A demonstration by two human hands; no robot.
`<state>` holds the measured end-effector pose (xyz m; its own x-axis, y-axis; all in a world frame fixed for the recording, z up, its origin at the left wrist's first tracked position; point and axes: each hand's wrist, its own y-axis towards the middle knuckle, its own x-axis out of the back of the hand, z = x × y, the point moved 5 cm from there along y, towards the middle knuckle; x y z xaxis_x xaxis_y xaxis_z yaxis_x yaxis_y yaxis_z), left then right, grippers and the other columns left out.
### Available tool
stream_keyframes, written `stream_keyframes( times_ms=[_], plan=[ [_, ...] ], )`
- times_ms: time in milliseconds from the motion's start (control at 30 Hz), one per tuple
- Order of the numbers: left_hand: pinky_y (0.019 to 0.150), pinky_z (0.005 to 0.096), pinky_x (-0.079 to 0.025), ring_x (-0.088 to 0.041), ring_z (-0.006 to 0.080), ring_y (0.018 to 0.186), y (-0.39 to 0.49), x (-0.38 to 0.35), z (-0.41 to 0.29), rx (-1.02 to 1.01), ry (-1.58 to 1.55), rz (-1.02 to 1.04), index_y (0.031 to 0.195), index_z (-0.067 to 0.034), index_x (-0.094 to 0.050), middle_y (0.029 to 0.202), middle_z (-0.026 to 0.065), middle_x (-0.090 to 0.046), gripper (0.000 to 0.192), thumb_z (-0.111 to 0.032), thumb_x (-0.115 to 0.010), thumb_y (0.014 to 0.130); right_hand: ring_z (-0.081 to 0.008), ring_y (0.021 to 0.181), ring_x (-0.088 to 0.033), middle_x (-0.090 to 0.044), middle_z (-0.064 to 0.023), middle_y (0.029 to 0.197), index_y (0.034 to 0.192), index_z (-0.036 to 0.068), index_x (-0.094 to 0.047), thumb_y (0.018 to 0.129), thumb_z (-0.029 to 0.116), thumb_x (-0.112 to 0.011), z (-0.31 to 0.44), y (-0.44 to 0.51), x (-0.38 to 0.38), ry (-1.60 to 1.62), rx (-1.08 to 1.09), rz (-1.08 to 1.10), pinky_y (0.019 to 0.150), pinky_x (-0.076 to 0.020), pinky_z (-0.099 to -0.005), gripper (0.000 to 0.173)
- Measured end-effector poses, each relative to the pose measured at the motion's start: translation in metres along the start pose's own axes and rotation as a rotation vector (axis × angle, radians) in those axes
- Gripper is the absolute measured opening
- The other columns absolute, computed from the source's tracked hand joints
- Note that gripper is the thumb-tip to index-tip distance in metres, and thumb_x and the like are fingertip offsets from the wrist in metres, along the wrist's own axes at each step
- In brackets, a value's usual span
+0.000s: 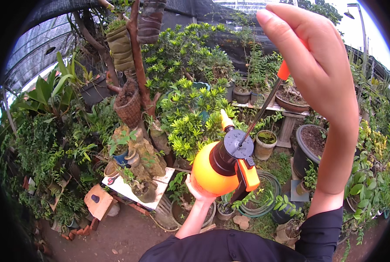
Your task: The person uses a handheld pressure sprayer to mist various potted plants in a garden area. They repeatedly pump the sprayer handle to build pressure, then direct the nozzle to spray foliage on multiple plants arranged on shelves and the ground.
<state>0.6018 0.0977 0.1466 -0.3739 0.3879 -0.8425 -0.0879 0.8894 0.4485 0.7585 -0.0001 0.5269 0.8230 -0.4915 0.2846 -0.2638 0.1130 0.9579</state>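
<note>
An orange pump sprayer bottle (211,172) with a black collar and a yellow nozzle is held up before me, tilted. My left hand (198,193) supports it from below, with most of the fingers hidden behind the bottle. The black pump rod (263,101) is drawn far out of the wet, black cap (238,144) and ends in an orange handle (283,70). My right hand (316,52) is closed around the top of that handle. The orange and black trigger (248,175) faces down to the right, with no finger on it.
Left of the sprayer, a white-topped table (164,178) bears a rock planting, pots and red-handled scissors (112,180). A coiled hose (273,183) lies on grass behind the sprayer. A large dark pot (308,147) stands at right. Leafy shrubs (191,114) rise ahead.
</note>
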Motion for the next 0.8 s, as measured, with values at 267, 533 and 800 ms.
stream_keyframes(
  times_ms=[267,533,800],
  plan=[
    [0.108,0.0489,-0.029,-0.038,0.0327,0.128,0.004,-0.054,0.001,0.137,-0.397,0.206,0.14,-0.008,-0.031,0.141,0.0134,-0.036,0.074,-0.054,-0.032,0.082,-0.0198,0.049,-0.048,-0.044,-0.0085,0.055,0.082,-0.002,-0.053,0.09,0.015,-0.051,-0.01,-0.015,-0.015,-0.155,0.209,0.1,0.048,-0.0362,-0.0322,0.018],
    [0.107,0.0536,-0.028,-0.032,0.0322,0.133,0.009,-0.061,-0.004,0.079,-0.039,0.082,0.143,-0.016,-0.027,0.146,0.0095,-0.031,0.067,-0.057,-0.027,0.089,-0.0325,0.055,-0.053,-0.051,-0.0129,0.061,0.076,0.002,-0.046,0.086,0.015,-0.052,-0.021,-0.081,-0.094,0.07,0.098,0.313,0.052,-0.0407,-0.0415,0.018],
    [0.111,0.0479,-0.024,-0.032,0.0311,0.133,0.006,-0.046,-0.011,0.092,-0.166,0.095,0.144,-0.01,-0.023,0.146,0.0128,-0.03,0.082,-0.052,-0.046,0.077,-0.0292,0.05,-0.05,-0.043,-0.0125,0.052,0.068,0.0,-0.045,0.088,0.017,-0.048,-0.022,-0.007,-0.045,-0.086,0.154,0.136,0.048,-0.0363,-0.0368,0.026]
  ],
)
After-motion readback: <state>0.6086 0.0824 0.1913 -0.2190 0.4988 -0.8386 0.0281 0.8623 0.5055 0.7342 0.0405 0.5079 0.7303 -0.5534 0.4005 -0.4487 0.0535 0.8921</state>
